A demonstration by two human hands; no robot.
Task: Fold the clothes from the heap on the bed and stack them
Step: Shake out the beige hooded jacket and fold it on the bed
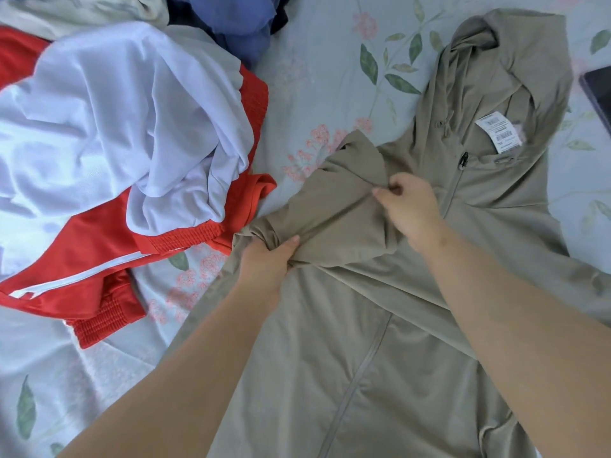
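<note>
Gripping 1 sleeve [337, 206] of 1 hoodie [380, 342]: left hand [266, 262] clutches, right hand [411, 209] pinches; 1 red-white jacket [99, 133] beside.

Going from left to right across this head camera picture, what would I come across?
Red and white garment → left hand → right hand → white label → dark flat device at the right edge. Both hands grip the tan hoodie, which spans too widely to place.

Your left hand [267, 259] fists round the beige sleeve [330, 200]; your right hand [410, 213] seems to pinch it, both forearms stretched forward.
</note>
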